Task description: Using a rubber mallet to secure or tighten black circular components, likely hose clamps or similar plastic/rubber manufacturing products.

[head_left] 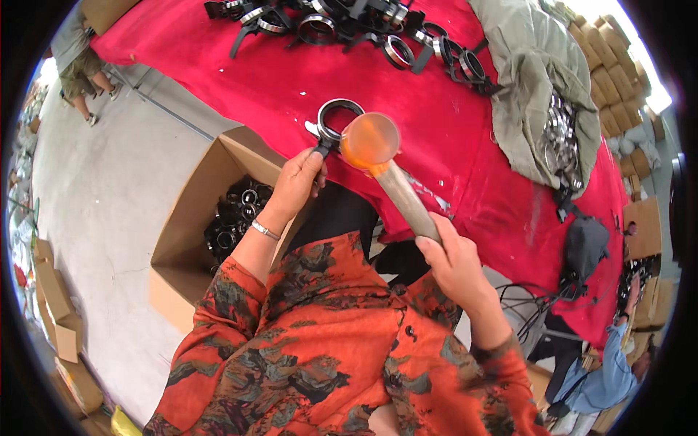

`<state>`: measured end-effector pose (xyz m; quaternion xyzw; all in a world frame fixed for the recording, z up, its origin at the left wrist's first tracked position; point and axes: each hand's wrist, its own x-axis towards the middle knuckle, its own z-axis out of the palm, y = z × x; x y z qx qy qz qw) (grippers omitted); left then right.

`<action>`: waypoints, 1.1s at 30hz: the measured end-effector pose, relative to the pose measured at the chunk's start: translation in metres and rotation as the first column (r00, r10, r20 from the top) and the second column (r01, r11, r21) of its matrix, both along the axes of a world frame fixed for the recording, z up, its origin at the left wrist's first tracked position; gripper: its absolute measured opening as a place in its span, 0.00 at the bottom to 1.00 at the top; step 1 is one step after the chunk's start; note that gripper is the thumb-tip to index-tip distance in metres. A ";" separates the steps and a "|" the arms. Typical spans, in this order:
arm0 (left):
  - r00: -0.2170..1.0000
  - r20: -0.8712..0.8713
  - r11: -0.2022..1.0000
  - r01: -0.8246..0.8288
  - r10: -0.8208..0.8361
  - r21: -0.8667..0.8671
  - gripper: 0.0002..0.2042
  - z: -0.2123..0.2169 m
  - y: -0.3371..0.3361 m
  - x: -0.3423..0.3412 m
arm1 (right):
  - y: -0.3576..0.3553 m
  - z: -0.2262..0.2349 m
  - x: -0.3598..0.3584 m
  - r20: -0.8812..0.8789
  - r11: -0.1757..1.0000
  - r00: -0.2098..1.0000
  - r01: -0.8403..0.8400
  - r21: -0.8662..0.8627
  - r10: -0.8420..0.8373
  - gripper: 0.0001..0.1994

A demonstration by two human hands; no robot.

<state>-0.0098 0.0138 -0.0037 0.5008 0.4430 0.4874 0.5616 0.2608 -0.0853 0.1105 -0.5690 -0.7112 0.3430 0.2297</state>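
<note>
Working with 2 bare hands at the red worktop point(436, 109). Holding the part point(328, 136), a round metal ring on a black handle, in the left hand point(302, 182), with fingers wrapped around the handle. Located at the near side of the worktop, with the ring pointing away from the body; cannot tell whether lying flat on the cloth or held just above it. Gripping the mallet point(392, 182) by its pale shaft in the right hand point(458, 265), with fingers closed around it. Seen overlapping the ring's right edge with the orange head; cannot tell from this angle whether touching or hanging above.

Judged as the step in hand: tapping the ring to seat it in its black frame.

Notes on doing it well:
- Back the ring fully on the worktop before striking; slide farther in if poorly supported near the edge.
- Clear the pale scrap point(312, 129) just beside the ring; likely to rock the part if trapped beneath.
- Land the head square, not on its rim.
- Prefer 2 or 3 light taps spread around the ring over 1 hard blow.
- Keep the left fingers back on the handle, out of the strike.
- Check for an even seat before setting down.
- Keep the swing clear of the pile point(318, 29) across the worktop and the box point(174, 291) at lower left.
</note>
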 end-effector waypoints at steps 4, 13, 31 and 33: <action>0.998 0.050 1.000 -0.027 0.027 0.003 0.17 0.001 -0.001 -0.001 | 0.005 0.039 -0.011 -0.242 0.997 0.969 0.027 -0.071 -0.044 0.19; 0.998 -0.059 1.000 -0.019 0.018 -0.013 0.18 0.007 -0.001 0.004 | 0.055 0.024 -0.045 0.137 0.976 0.983 -0.144 0.166 0.122 0.17; 0.993 -0.112 0.999 0.037 -0.033 0.034 0.19 0.002 -0.002 -0.004 | 0.085 0.073 -0.021 -0.157 0.978 0.974 0.141 -0.151 -0.165 0.17; 0.993 -0.114 0.998 0.019 -0.013 0.055 0.19 0.002 -0.004 -0.004 | 0.071 0.072 -0.022 -0.211 0.987 0.967 0.122 -0.104 -0.142 0.18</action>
